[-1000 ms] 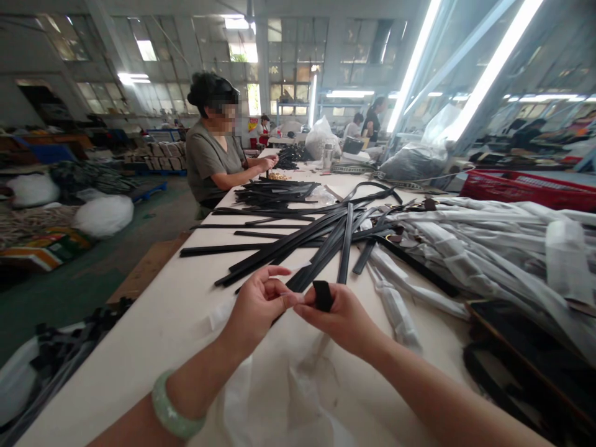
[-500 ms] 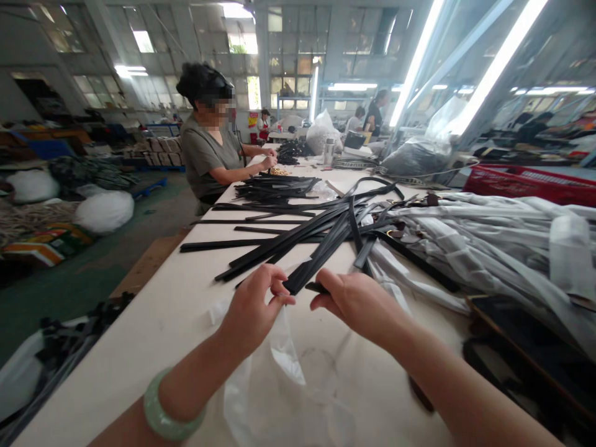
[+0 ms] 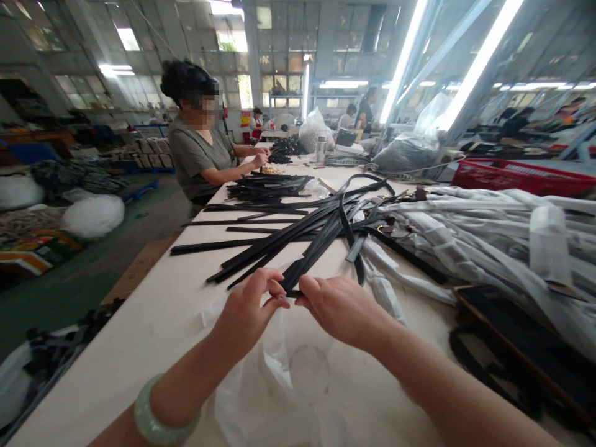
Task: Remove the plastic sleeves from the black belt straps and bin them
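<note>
My left hand [image 3: 255, 305], with a pale green bangle at the wrist, is pinched closed on the mouth of a thin translucent white plastic sleeve [image 3: 278, 354]. The sleeve hangs from the fingertips down to the tabletop. Closed too, my right hand [image 3: 338, 308] grips a black strap [image 3: 293, 293] close to its end. That end reaches my left fingertips at the sleeve's mouth; whether it is inside the sleeve, I cannot tell. Just beyond both hands lie several long black straps [image 3: 279, 239], crossing one another on the white table [image 3: 153, 335].
White-wrapped straps [image 3: 465, 230] are heaped at the right, before a red crate [image 3: 516, 178]. A dark flat object [image 3: 512, 335] lies at the right edge. A co-worker [image 3: 198, 146] stands at the table's far left side, near a stack of short black strips [image 3: 267, 186].
My right hand has moved left with the black strap, closing the gap to my left fingertips. My left hand keeps its pinch. The whole view has shifted slightly.
</note>
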`<state>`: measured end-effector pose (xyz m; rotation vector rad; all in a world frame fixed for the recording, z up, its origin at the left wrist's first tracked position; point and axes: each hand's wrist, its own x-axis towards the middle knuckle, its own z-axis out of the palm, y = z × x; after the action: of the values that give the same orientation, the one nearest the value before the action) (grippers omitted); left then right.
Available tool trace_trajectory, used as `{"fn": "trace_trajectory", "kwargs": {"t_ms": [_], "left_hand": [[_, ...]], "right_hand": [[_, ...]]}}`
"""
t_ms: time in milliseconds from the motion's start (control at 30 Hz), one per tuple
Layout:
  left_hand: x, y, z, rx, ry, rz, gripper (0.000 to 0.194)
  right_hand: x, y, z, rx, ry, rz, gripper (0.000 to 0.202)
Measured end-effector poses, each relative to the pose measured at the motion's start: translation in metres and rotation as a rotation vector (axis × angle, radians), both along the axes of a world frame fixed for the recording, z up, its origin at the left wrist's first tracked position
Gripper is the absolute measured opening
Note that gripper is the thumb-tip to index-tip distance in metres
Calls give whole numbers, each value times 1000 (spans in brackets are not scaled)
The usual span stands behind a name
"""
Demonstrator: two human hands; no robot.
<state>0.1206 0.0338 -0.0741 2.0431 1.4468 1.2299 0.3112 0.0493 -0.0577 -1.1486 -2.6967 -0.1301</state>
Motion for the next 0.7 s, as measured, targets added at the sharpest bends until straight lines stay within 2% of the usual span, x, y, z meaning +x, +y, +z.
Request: {"fn": "trace_trajectory", "kwargs": {"t_ms": [300, 467, 600, 700], "left_hand": [[0, 0, -2, -30, 6, -40, 26], [0, 0, 0, -84, -1, -61, 23], [1, 1, -4, -135, 12, -112, 24], [4, -1, -9, -87, 85, -166, 23]], "right_hand": [[-2, -1, -4, 11, -35, 24, 15], [-4, 2, 1, -46, -106, 0, 17], [-6, 1, 3, -75, -181, 20, 21], [-10, -3, -1, -76, -203, 38, 19]]}}
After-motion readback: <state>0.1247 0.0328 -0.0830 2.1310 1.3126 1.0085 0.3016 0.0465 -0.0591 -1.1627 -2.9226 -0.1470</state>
